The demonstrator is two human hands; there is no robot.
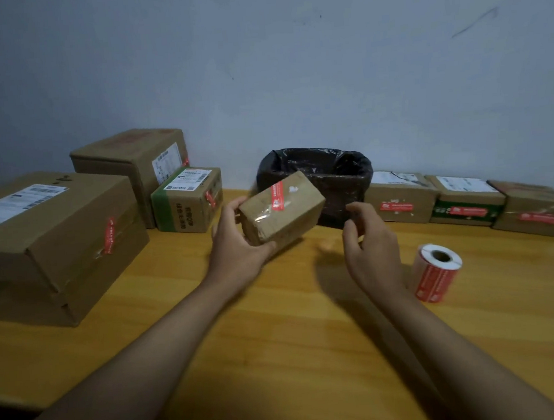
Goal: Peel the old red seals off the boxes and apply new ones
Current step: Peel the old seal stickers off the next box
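Note:
My left hand (238,242) holds a small brown cardboard box (286,214) tilted above the wooden table (278,325). A red seal (277,196) runs over the box's top edge, with clear tape beneath it. My right hand (369,245) hovers just right of the box, fingers curled and apart, holding nothing. A roll of red seals (436,272) stands on the table to the right of that hand.
A bin lined with a black bag (342,171) stands behind the held box. Three sealed boxes (401,200) line the wall at the right. Larger boxes (49,241) with red seals are stacked at the left, a green-taped one (185,200) among them.

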